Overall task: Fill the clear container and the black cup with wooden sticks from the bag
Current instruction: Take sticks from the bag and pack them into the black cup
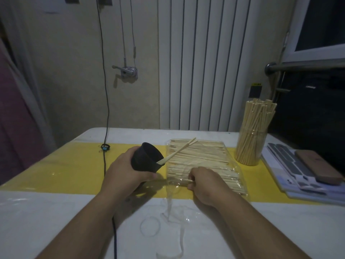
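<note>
Head view: dim, both forearms cut off at the bottom edge. A loose clear plastic strip (169, 212) lies on the white table (56, 221) between the arms. A black cable (104, 165) passes under the left forearm. The right hand (204, 184) is knuckles-up at the near end of the bag (201, 161), fingers curled and pinching a stick end (189, 180), fingertips mostly hidden. The left hand (124, 169) wraps round the black cup (146, 157), which is tilted with its mouth toward the bag. Two sticks (179, 151) poke out of it. The bag lies flat on a yellow strip (65, 165). The clear container (250, 144), packed with upright sticks, stands far right. A brown flat item (317, 167) is unclear.
</note>
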